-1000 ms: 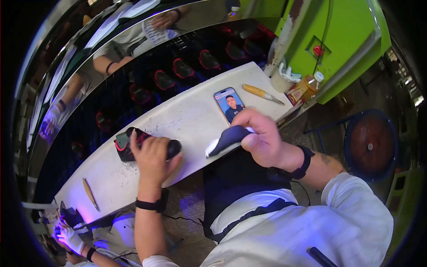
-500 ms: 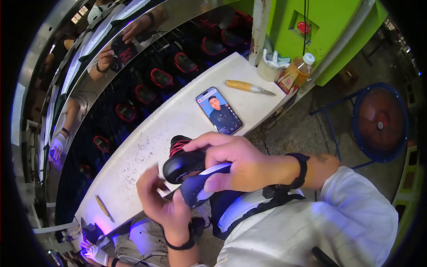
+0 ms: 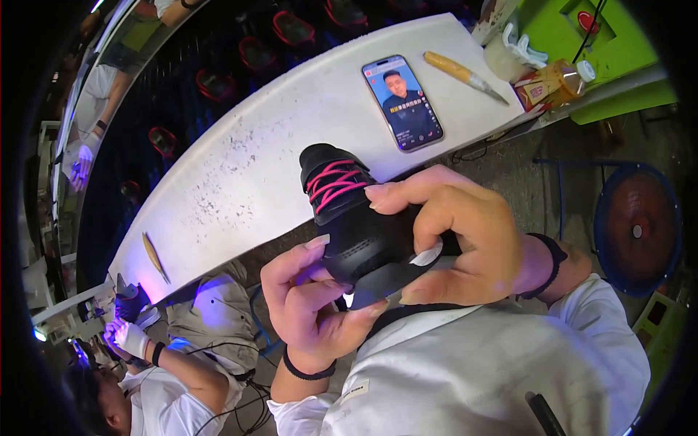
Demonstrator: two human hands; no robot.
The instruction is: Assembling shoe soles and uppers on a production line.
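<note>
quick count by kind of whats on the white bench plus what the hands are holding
Black shoe with pink laces, held in both hands: 1
Smartphone: 1
Yellow-handled tools: 2
Bottle: 1
Pale container: 1
Total: 6

We find both hands raised close before the chest, forearms entering from the lower edge. The left hand (image 3: pixel 309 305) is cupped palm-up, fingers curled inward, a dark band at its wrist. The right hand (image 3: pixel 458 240) arches over from the right, fingers bent and thumb pressed in, a black band on its wrist.
</note>
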